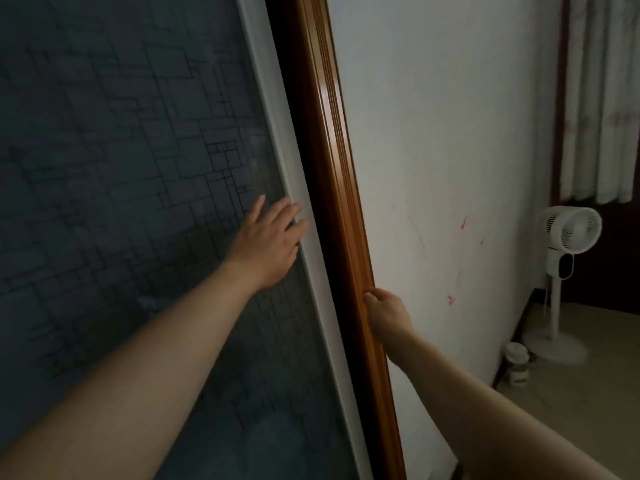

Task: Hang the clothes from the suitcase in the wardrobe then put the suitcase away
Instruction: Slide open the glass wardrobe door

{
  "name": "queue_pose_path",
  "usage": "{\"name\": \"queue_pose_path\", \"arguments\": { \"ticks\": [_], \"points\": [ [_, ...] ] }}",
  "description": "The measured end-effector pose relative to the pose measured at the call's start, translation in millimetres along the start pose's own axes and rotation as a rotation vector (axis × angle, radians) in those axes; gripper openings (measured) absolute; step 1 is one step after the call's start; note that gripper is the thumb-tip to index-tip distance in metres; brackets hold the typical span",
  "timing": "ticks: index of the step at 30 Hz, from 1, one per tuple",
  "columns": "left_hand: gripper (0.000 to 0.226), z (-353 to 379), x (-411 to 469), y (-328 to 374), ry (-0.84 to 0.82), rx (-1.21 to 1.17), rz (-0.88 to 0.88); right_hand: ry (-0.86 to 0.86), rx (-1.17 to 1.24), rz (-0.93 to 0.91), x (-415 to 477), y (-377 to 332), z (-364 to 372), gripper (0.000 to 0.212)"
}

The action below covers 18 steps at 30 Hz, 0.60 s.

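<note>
Presses the open left grip (266, 244) flat on the wardrobe door (138, 133) by its 11-to-5 o'clock edge; curls the right grip (386, 311) round the wooden frame (332, 150) at 4 o'clock.
</note>
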<state>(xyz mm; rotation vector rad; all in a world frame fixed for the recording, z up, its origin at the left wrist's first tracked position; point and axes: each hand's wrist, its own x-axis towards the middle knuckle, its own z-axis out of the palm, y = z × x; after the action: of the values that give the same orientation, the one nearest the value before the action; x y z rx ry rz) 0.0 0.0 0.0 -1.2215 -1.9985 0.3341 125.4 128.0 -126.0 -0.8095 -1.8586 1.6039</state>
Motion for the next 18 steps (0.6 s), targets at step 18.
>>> {"name": "queue_pose_path", "arguments": {
  "ticks": [18],
  "points": [
    [0.068, 46, 48, -40, 0.012, 0.462, 0.123, -0.129, -0.004, 0.005, 64, -2, 67, 0.052]
  ]
}}
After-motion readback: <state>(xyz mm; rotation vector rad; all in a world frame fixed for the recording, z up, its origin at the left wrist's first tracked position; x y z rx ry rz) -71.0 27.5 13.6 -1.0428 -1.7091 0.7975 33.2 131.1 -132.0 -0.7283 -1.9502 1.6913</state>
